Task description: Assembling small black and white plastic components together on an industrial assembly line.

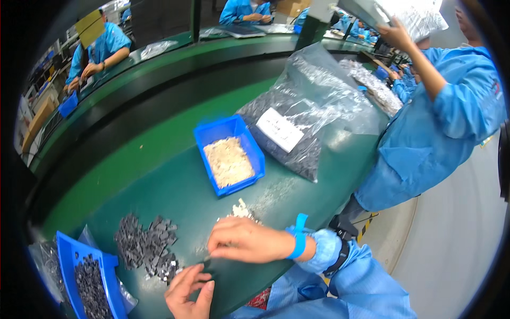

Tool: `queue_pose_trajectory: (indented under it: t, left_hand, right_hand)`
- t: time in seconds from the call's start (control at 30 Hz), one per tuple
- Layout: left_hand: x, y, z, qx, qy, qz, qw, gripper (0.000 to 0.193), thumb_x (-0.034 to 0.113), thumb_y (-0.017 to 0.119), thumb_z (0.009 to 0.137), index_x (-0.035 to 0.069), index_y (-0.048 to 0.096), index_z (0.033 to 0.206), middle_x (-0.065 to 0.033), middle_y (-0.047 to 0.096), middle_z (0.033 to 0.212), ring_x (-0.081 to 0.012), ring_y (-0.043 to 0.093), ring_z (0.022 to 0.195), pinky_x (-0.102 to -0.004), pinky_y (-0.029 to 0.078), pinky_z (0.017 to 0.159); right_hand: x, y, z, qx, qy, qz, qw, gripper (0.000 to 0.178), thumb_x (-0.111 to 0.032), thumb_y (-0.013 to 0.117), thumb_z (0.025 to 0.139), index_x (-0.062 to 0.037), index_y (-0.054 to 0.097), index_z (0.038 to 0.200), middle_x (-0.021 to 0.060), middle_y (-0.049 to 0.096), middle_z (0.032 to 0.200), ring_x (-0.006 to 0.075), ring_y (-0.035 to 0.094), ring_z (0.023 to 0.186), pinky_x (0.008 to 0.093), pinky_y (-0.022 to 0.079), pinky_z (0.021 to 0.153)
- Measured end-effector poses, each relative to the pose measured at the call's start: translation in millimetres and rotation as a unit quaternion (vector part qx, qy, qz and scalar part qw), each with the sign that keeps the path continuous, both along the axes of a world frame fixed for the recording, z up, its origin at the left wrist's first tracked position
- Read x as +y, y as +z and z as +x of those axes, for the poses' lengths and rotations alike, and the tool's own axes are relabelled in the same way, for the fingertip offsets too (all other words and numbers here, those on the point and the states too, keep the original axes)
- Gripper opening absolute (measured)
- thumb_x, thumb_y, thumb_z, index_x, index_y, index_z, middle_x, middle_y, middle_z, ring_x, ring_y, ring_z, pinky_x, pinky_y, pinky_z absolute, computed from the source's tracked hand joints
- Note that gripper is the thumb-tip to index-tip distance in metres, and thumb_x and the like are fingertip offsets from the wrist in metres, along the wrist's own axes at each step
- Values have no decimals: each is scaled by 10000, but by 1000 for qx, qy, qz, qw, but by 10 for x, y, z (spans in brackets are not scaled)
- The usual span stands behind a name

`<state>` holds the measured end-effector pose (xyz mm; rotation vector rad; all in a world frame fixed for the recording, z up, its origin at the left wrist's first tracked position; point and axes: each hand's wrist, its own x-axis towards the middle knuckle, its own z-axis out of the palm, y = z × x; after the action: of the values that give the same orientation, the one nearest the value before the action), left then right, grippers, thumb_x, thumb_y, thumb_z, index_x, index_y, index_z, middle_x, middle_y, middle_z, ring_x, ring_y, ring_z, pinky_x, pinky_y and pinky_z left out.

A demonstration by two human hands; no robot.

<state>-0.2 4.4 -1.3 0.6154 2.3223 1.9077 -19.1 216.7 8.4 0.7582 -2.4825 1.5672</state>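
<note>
My right hand (pixel 244 240), with a blue band at its wrist, is closed in a pinch above the green work surface (pixel 186 199). A tiny thing seems to sit at its fingertips, too small to name. Just below and left of it, my left hand (pixel 188 293) has its thumb and fingers apart, with nothing seen between them. Beside the left hand lies a loose heap of small flat black pieces (pixel 143 242). Small cream pieces (pixel 241 210) are scattered just beyond my right hand, which partly hides them.
A blue bin (pixel 257 159) of cream pieces stands ahead. Another blue bin (pixel 64 255) at lower left holds black pieces. A clear bag (pixel 297 154) of dark pieces lies at right. A person in blue (pixel 425 143) stands close at right, lifting a silvery package.
</note>
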Motion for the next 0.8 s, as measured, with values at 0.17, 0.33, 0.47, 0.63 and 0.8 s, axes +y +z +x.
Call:
queue_pose_trajectory:
  t: [0.17,0.33,0.47,0.63,0.8]
  left_hand:
    - [60,171,54,-162,-12,69,984,274,20,585,818,-58,539,1076,-117,625,895,-134,599,731,-232,486,680]
    - [75,174,56,-188,-28,118,975,232,17,585,819,-60,559,1036,-106,627,819,-125,593,679,-234,489,638]
    - [83,140,67,-179,-27,136,974,155,30,584,823,-64,597,946,-100,624,759,-126,583,637,-227,472,598]
    - [97,223,51,-213,-17,150,965,148,46,587,826,-64,604,923,-103,622,750,-132,576,610,-222,460,586]
    - [80,298,35,-259,-21,175,950,142,45,578,829,-64,605,916,-110,622,751,-138,573,603,-220,455,582]
  right_hand:
    - [-142,109,119,-1,57,-44,997,154,-198,537,821,-56,516,767,62,514,742,247,493,770,346,380,706]
    - [-154,86,164,8,71,-29,997,142,-176,511,863,-43,509,813,65,511,793,227,490,763,338,369,709]
    - [-207,91,198,36,45,-13,998,151,-203,510,837,-62,493,788,43,490,774,213,460,787,336,337,723]
    - [-248,75,171,86,19,-36,995,139,-186,508,829,-56,483,783,43,492,770,218,459,763,335,345,710]
    - [-306,101,156,110,8,-66,992,128,-176,508,828,-56,488,787,45,491,769,221,461,755,333,347,703]
